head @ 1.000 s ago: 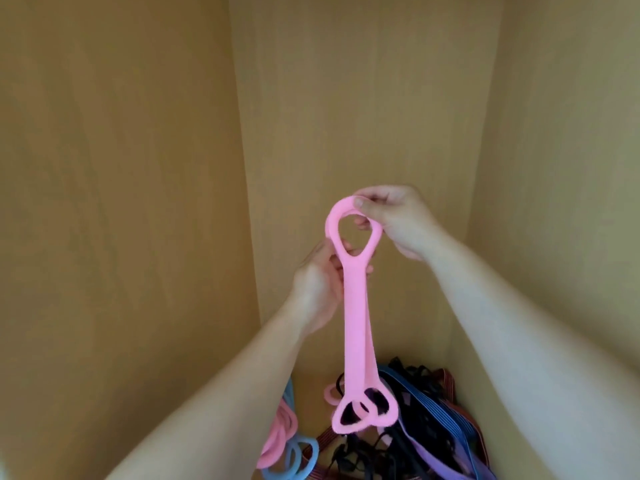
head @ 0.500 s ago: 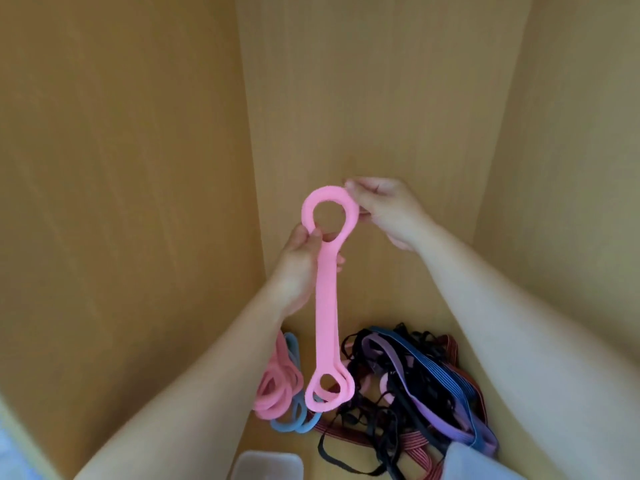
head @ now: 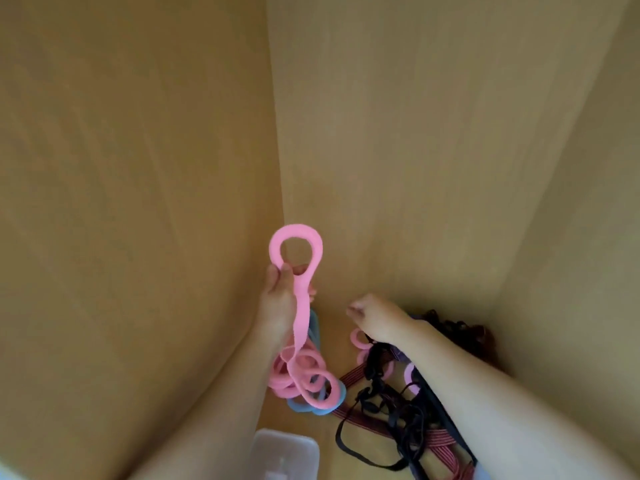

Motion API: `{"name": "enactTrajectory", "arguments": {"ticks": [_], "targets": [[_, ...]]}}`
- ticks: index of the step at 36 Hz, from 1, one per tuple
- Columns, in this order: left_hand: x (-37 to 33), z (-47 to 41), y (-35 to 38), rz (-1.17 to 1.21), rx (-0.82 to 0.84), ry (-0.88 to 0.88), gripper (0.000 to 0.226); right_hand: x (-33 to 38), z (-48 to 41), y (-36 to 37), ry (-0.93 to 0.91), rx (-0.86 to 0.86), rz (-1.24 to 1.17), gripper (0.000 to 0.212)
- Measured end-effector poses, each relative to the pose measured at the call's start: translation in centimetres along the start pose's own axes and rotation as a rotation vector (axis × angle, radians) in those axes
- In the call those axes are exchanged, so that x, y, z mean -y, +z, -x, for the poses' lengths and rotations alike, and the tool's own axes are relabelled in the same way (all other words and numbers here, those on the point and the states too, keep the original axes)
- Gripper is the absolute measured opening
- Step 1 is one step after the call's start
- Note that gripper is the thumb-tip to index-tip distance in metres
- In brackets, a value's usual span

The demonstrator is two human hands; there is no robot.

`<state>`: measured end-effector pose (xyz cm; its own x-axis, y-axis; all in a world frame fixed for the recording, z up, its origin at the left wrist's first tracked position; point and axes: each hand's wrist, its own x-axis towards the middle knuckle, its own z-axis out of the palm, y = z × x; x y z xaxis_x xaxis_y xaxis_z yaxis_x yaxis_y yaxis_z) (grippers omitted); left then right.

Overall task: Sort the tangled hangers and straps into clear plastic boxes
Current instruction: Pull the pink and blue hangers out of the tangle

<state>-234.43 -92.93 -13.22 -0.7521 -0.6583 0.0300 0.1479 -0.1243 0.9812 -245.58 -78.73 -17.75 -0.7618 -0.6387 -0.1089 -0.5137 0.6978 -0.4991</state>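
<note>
Inside a wooden cupboard, apparently a home wardrobe. Plain tan wood-grain panels, the left wall [head: 121,202], back wall [head: 381,150] and right wall [head: 571,237], meet at square corners and close in the view. On the cupboard floor [head: 311,427] lie pink and blue loop hangers [head: 280,379] beside a tangle of black, purple and maroon straps [head: 408,424]. A clear plastic box [head: 287,452] sits at the bottom edge.

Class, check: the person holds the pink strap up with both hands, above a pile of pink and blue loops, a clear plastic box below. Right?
Not both hands. The head view shows only the left hand gripping the pink strap below its top loop; the right hand is off it, over the dark straps. The rest stands.
</note>
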Motion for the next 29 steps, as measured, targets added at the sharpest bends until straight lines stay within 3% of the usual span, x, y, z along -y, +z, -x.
{"name": "enactTrajectory", "arguments": {"ticks": [6, 10, 14, 22, 25, 29], "targets": [[1.7, 0.6, -0.8, -0.042, -0.036, -0.055, 0.019, -2.9, -2.2, 4.6, 0.038, 0.269, 0.265, 0.028], [2.4, 1.0, -0.7, -0.071, 0.014, -0.069, 0.021, -4.9, -3.5, 6.8, -0.037, 0.262, 0.548, 0.023], [3.2, 0.7, -0.7, -0.068, 0.02, -0.093, 0.023, -6.2, -5.3, 8.5, 0.0, 0.299, 0.786, 0.037], [4.0, 0.2, -0.9, -0.001, 0.036, -0.139, 0.022, -5.4, -5.6, 7.8, 0.002, 0.189, 0.684, 0.026], [3.9, 0.1, -0.9, -0.007, 0.039, -0.153, 0.021, -5.0, -5.6, 6.6, 0.077, 0.163, 0.518, 0.04], [3.0, 0.2, -0.2, 0.013, 0.054, -0.146, 0.021, -3.9, -4.8, 3.1, 0.078, -0.149, 0.127, 0.024]]}}
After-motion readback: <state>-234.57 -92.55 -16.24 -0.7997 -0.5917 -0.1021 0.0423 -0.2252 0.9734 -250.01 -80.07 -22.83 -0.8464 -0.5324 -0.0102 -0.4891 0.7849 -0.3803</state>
